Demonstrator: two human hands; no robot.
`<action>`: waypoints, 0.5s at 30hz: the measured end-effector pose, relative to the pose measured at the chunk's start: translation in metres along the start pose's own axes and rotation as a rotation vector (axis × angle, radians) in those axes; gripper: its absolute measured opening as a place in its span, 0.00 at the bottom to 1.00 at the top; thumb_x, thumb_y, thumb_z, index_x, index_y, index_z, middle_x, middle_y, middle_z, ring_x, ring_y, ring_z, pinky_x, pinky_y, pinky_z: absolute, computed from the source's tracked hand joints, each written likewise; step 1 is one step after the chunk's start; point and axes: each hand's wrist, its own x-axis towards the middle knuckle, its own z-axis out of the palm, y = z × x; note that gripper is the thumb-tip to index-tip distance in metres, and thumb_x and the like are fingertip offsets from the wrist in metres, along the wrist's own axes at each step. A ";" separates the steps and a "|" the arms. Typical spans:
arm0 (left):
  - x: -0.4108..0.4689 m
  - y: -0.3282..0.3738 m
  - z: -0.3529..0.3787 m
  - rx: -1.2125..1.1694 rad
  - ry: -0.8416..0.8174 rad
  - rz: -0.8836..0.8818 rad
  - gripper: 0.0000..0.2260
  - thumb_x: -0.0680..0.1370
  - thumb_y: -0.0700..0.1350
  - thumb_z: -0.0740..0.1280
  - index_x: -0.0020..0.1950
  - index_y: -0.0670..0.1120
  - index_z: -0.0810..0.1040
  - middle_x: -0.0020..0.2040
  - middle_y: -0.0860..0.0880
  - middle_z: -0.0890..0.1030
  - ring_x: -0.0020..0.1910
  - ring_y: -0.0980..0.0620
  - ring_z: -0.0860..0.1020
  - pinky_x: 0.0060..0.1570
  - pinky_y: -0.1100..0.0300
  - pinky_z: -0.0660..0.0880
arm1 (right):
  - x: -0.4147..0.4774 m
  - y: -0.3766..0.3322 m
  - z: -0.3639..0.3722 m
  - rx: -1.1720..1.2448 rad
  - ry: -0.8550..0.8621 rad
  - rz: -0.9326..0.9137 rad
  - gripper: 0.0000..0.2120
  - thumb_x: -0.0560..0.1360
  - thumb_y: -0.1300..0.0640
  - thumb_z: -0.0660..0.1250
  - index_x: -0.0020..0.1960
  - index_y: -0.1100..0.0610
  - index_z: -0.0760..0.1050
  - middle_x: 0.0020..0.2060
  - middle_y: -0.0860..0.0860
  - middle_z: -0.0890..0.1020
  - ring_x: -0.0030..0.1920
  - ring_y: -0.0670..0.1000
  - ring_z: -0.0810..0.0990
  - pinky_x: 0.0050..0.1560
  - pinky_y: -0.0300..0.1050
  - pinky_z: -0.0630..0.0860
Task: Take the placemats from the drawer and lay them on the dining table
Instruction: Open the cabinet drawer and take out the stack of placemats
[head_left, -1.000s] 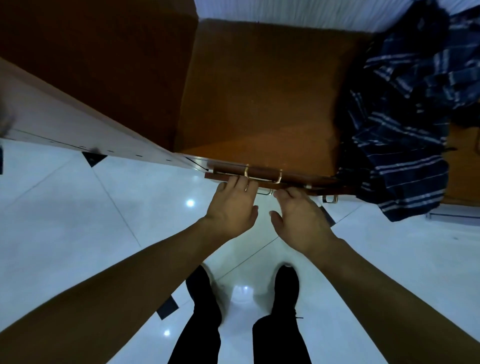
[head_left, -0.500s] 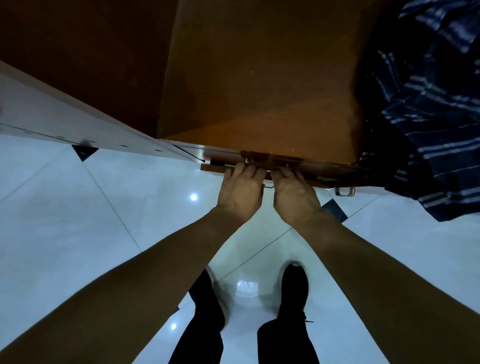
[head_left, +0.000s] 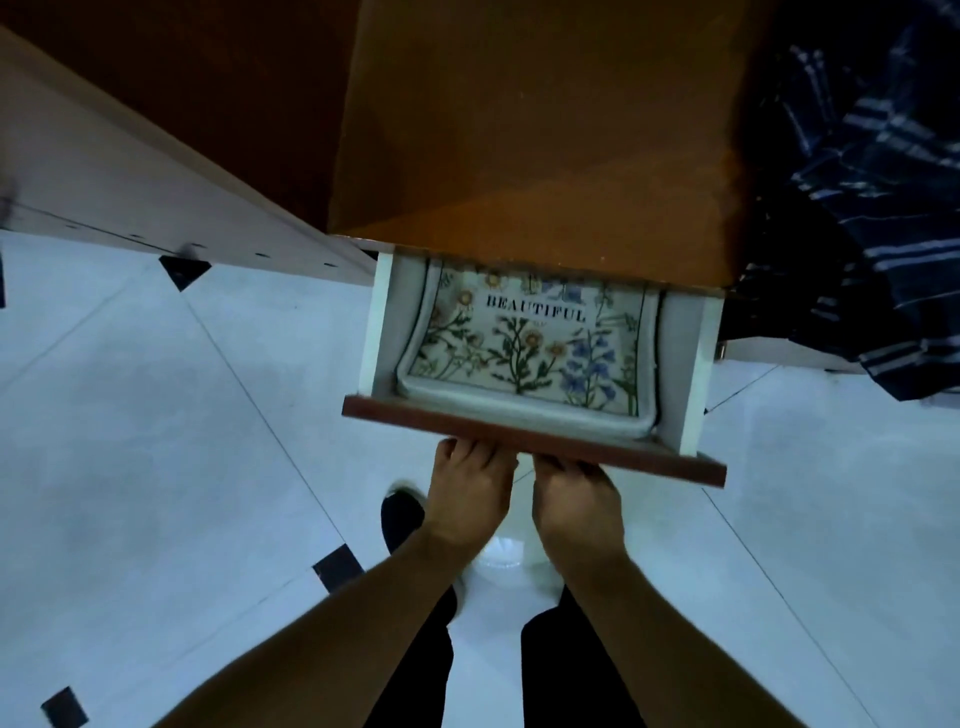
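Head view, looking straight down: finding the drawer (head_left: 535, 442) standing partly out from under the orange-brown cabinet top (head_left: 545, 130), so judging the opening step as nearly done. Seeing the floral placemats (head_left: 524, 348) lying flat inside it, filling most of the space between the white side walls, the top one printed with flowers and the word BEAUTIFUL, its far end hiding under the cabinet top. Guessing at a stack from the thick rounded near edge, but not managing a count. Not yet lifting anything out, so leaving the taking out, the carrying and the laying down to do, with no dining table showing here. Gripping the drawer's dark red front from below with both: left hand (head_left: 467, 493) and right hand (head_left: 576, 504) side by side near its middle, knuckles up, fingers curling under the edge and disappearing there, probably around a handle hiding beneath. Touching no placemat.
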 end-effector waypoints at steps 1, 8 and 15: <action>-0.016 0.002 0.001 0.002 -0.021 -0.007 0.08 0.71 0.41 0.70 0.50 0.46 0.80 0.45 0.46 0.81 0.48 0.42 0.74 0.46 0.51 0.67 | -0.014 -0.003 0.003 -0.013 0.020 -0.017 0.14 0.68 0.66 0.64 0.51 0.59 0.82 0.40 0.56 0.83 0.38 0.59 0.81 0.39 0.48 0.79; -0.058 0.016 -0.020 -0.018 -0.348 -0.094 0.17 0.71 0.48 0.69 0.58 0.47 0.78 0.52 0.46 0.82 0.53 0.43 0.77 0.53 0.49 0.71 | -0.060 -0.020 0.004 -0.058 -0.141 0.039 0.18 0.67 0.62 0.67 0.56 0.58 0.80 0.45 0.56 0.83 0.45 0.59 0.82 0.50 0.49 0.78; -0.037 0.030 -0.092 -0.370 -0.258 -0.124 0.07 0.74 0.46 0.66 0.51 0.50 0.79 0.43 0.52 0.82 0.42 0.52 0.80 0.39 0.60 0.75 | -0.047 -0.028 -0.068 0.193 -0.296 0.076 0.07 0.71 0.54 0.62 0.36 0.53 0.75 0.27 0.51 0.79 0.28 0.52 0.78 0.28 0.44 0.75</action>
